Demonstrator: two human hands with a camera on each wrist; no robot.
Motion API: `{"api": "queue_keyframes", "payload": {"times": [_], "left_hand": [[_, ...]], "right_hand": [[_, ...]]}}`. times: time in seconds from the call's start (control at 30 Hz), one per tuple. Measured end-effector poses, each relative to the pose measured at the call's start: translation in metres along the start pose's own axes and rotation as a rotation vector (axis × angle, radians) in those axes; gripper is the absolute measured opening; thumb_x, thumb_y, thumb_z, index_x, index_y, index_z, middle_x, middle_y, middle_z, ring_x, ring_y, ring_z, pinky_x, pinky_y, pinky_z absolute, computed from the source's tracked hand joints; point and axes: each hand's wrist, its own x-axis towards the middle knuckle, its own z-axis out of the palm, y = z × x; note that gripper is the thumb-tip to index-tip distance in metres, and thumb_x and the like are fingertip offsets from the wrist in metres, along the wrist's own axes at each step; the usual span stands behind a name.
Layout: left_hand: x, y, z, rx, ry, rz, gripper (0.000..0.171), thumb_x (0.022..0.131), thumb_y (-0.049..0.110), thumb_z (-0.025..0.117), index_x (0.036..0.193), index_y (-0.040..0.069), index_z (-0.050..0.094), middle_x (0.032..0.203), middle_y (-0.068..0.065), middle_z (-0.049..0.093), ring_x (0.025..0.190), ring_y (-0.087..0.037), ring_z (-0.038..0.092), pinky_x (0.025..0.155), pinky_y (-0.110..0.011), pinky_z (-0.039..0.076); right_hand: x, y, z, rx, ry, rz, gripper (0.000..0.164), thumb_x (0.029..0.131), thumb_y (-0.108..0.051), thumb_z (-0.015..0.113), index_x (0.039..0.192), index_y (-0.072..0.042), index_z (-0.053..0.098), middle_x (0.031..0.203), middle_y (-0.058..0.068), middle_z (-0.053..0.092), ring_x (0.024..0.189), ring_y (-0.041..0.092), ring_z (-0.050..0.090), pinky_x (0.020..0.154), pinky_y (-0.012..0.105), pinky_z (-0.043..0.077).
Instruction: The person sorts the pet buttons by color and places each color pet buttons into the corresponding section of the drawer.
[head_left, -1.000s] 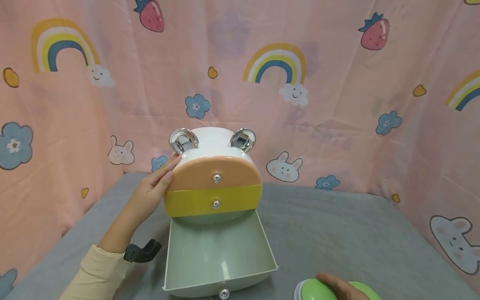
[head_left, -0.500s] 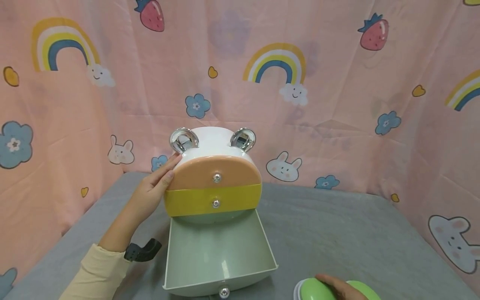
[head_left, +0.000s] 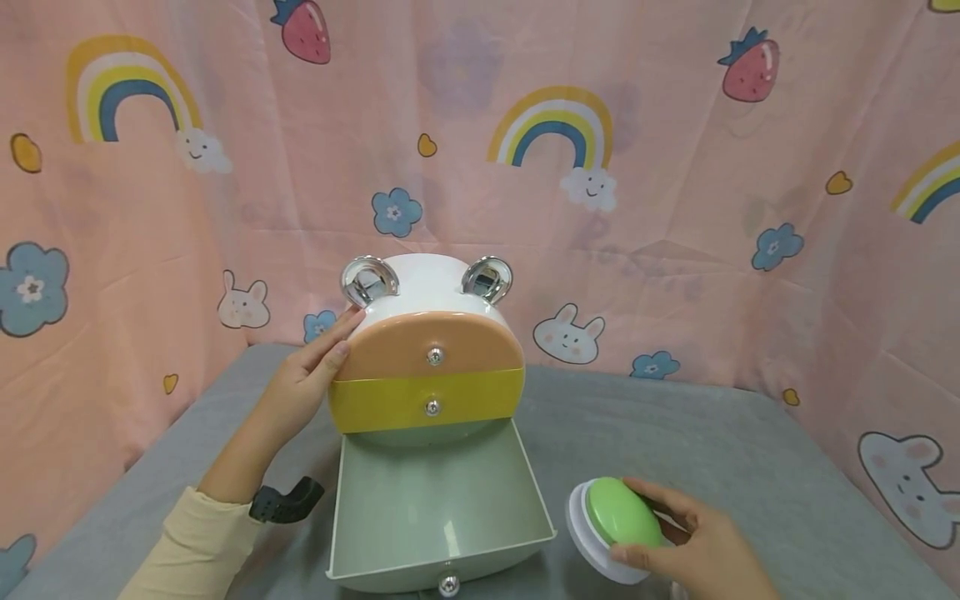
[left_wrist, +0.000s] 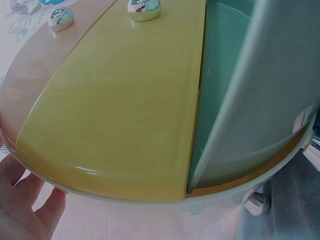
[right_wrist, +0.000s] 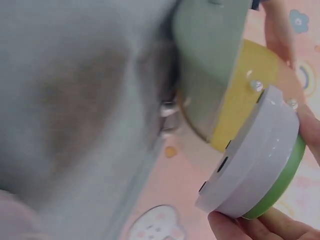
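Note:
A small desktop drawer cabinet, with a white shell and silver ears, stands at the middle in the head view. Its peach drawer and yellow drawer are in, and its pale green bottom drawer is pulled out with a bare inside. My left hand rests fairly straight fingers against the cabinet's left side. To the right of the pulled-out drawer, my right hand pinches a round buzzer button between thumb and fingers. It has a green domed top, and dark slots mark its white underside.
Grey cloth covers the table around the cabinet. A pink printed curtain hangs behind and at both sides. The drawer's silver knob points toward the near edge, and a black wrist strap sits on my left wrist.
My right hand has brought the buzzer button up from the bottom edge, tilting it and moving it closer to the pulled-out drawer. The left hand and the cabinet stay put.

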Motion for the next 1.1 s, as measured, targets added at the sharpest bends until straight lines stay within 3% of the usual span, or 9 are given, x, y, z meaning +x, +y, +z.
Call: {"api": "queue_keyframes", "payload": {"times": [0.13,0.37,0.5,0.87,1.1], "left_hand": [[0.0,0.0,-0.001,0.003,0.002,0.003,0.047,0.108,0.037,0.039,0.155,0.034,0.035,0.166,0.005,0.023,0.156,-0.027,0.015,0.121,-0.063,0.021],[0.0,0.0,-0.001,0.012,0.003,0.009,0.047,0.108,0.037,0.039,0.155,0.034,0.035,0.166,0.005,0.024,0.156,-0.027,0.016,0.122,-0.062,0.021],[0.0,0.0,0.0,0.013,0.003,0.011,0.047,0.108,0.037,0.039,0.155,0.034,0.035,0.166,0.005,0.024,0.156,-0.027,0.016,0.122,-0.062,0.021],[0.001,-0.002,0.002,0.004,0.009,0.023,0.047,0.108,0.035,0.039,0.154,0.034,0.036,0.166,0.005,0.024,0.156,-0.025,0.017,0.122,-0.06,0.022],[0.001,-0.002,0.001,0.008,0.007,0.014,0.047,0.108,0.036,0.039,0.155,0.034,0.035,0.166,0.005,0.024,0.156,-0.026,0.017,0.122,-0.06,0.023]], "right_hand": [[-0.001,-0.028,0.006,0.016,0.019,-0.037,0.084,0.071,-0.043,0.088,0.144,-0.019,0.054,0.153,0.015,0.047,0.133,0.039,0.053,0.093,0.038,0.059],[0.002,-0.058,0.027,0.103,0.01,-0.273,0.07,0.072,-0.029,0.09,0.135,-0.019,0.062,0.141,0.007,0.06,0.128,0.03,0.06,0.094,0.029,0.058],[0.009,-0.07,0.041,0.138,-0.009,-0.348,0.067,0.069,-0.025,0.092,0.13,-0.016,0.066,0.136,0.005,0.064,0.125,0.026,0.062,0.093,0.027,0.057],[0.032,-0.089,0.069,0.106,-0.065,-0.396,0.067,0.066,-0.023,0.093,0.126,-0.009,0.069,0.129,0.009,0.068,0.118,0.031,0.065,0.094,0.039,0.058],[0.043,-0.095,0.087,-0.023,-0.055,-0.437,0.069,0.059,-0.022,0.096,0.122,-0.009,0.071,0.124,0.008,0.07,0.107,0.022,0.066,0.088,0.036,0.058]]}}
